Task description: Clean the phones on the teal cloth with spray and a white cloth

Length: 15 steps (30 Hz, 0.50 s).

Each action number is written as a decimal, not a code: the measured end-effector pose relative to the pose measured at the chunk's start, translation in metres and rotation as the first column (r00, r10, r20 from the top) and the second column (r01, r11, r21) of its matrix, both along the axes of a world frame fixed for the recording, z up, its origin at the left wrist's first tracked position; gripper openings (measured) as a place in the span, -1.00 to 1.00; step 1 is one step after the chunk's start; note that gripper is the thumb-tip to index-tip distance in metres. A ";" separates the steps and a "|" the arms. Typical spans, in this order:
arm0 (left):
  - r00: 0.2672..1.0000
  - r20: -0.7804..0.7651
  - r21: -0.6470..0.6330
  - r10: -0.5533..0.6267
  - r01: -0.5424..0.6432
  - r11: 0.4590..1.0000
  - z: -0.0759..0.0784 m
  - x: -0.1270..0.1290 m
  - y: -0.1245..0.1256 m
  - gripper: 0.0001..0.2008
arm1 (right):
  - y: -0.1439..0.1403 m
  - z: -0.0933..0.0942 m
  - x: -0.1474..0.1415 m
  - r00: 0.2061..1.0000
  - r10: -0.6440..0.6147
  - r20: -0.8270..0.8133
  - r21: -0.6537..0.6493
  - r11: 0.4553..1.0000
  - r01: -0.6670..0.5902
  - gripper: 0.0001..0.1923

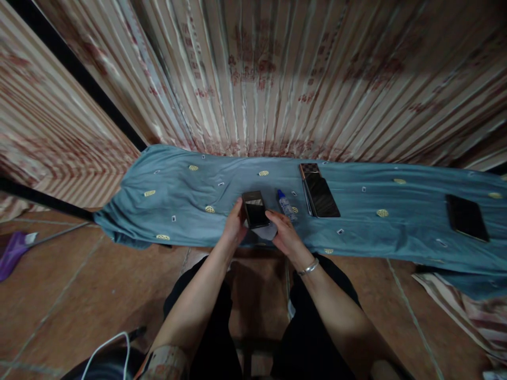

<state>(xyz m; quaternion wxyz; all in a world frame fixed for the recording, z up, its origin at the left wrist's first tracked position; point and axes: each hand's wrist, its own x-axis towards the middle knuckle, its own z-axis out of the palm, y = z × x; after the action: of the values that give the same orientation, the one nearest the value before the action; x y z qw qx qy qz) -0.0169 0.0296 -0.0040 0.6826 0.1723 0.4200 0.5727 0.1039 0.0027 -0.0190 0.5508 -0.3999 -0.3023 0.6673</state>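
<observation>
My left hand (236, 222) is closed around the left edge of a small dark phone (255, 211), its screen facing up. On the other side, my right hand (285, 232) is closed on a light grey cloth (266, 231), its thumb at the phone's lower right edge. The cloth hangs just below and behind the phone; its far side is hidden. Close beyond my right hand lies a small clear bottle with a blue cap (287, 205), on the teal patterned cover (222, 211) of the bench.
Right of the bottle lies a stack of dark phones (322, 195), with a checkered piece at its top end. Another dark flat device (467, 217) lies far right. Striped curtains (257, 79) hang behind the bench. A purple dustpan-like object (16, 254) is on the left floor.
</observation>
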 end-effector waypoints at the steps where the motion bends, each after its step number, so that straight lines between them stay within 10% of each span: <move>1: 0.999 0.034 -0.018 -0.036 0.037 0.999 0.004 0.001 -0.001 -0.67 | -0.001 0.001 -0.001 0.999 0.023 -0.041 -0.032 0.999 -0.025 -0.66; 5: 0.985 0.117 -0.064 -0.123 0.131 0.989 0.015 0.000 -0.006 -0.56 | -0.003 0.000 -0.002 0.996 0.084 -0.036 -0.049 0.995 -0.086 -0.60; 9: 0.993 0.097 -0.112 -0.065 0.076 0.991 0.015 -0.005 -0.006 -0.57 | -0.002 -0.008 0.007 0.948 0.090 0.307 0.065 0.991 -0.115 -0.62; 15: 0.992 0.097 -0.129 -0.080 0.093 0.987 0.009 -0.004 -0.012 -0.61 | 0.006 -0.007 0.028 0.666 -0.343 0.662 0.415 0.908 0.055 -0.62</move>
<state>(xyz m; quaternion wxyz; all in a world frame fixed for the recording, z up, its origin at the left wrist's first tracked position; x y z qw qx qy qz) -0.0212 0.0177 0.0048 0.7354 0.1180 0.4178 0.5204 0.1317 0.0085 -0.0261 0.5213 -0.5525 -0.5646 0.3228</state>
